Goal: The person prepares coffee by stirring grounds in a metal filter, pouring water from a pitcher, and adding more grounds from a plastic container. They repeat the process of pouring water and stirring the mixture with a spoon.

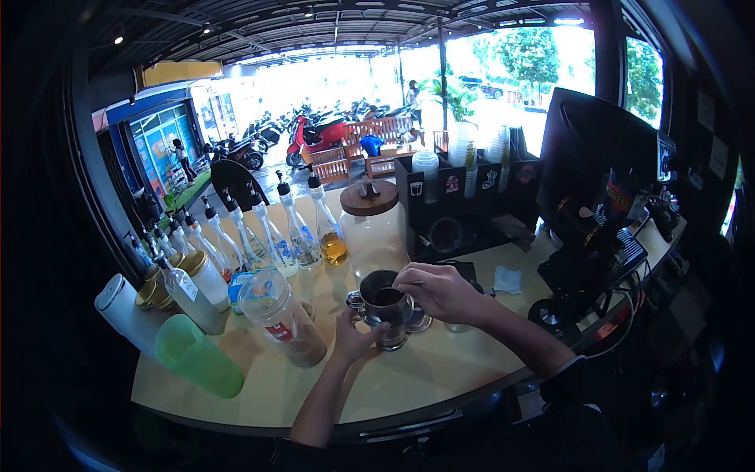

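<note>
A small glass vessel with a dark rim and dark contents (388, 308) stands upright on the pale counter (409, 377). Around its lower left side is my left hand (355, 337), the fingers closed at the vessel's handle and wall. My right hand (442, 291) is over the rim from the right, pinching a thin spoon-like utensil (409, 283) whose lower end is hidden inside the vessel. Just behind stands a large glass jar with a wooden lid (373, 236). A clear jar of brown powder (285, 318) is to the left of my left hand.
Pump bottles (289, 224) line the back left edge. A green cup (199, 356) stands front left. Behind the counter's right part are a black cup organizer (472, 189) and a dark monitor (586, 157). A folded white cloth (507, 280) lies right of my right hand.
</note>
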Demonstrator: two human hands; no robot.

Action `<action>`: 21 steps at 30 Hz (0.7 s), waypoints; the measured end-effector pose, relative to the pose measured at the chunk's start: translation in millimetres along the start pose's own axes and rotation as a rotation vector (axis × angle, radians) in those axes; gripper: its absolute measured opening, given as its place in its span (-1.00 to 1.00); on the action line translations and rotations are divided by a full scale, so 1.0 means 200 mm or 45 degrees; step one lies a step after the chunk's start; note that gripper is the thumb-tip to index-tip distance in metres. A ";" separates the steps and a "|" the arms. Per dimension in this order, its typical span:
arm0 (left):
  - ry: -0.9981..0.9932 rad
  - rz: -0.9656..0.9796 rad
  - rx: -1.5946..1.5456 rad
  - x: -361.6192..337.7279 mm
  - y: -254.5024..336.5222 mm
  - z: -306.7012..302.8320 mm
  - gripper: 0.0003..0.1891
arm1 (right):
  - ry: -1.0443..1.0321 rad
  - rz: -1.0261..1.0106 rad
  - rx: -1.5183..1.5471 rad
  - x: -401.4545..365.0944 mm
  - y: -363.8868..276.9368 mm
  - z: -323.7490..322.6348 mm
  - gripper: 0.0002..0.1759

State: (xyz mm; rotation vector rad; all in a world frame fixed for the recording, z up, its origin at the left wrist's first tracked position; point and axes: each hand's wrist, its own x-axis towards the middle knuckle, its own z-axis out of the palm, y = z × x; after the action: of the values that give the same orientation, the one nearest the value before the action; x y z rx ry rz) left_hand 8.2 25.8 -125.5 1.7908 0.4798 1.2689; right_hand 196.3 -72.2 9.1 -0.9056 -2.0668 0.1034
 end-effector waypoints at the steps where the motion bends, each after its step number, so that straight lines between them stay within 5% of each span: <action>1: -0.004 0.000 0.014 0.00 0.00 0.00 -0.43 | 0.011 -0.010 -0.007 0.00 0.01 0.01 -0.84; 21: -0.034 -0.030 -0.001 0.00 0.04 0.01 -0.38 | 0.101 0.077 0.022 -0.06 0.03 0.01 -0.88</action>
State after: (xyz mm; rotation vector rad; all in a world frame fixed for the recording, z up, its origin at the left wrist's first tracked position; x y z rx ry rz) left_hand 8.4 20.1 -119.1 1.7940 0.4837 1.2275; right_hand 202.6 -75.2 -2.5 -0.9472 -1.9634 0.1157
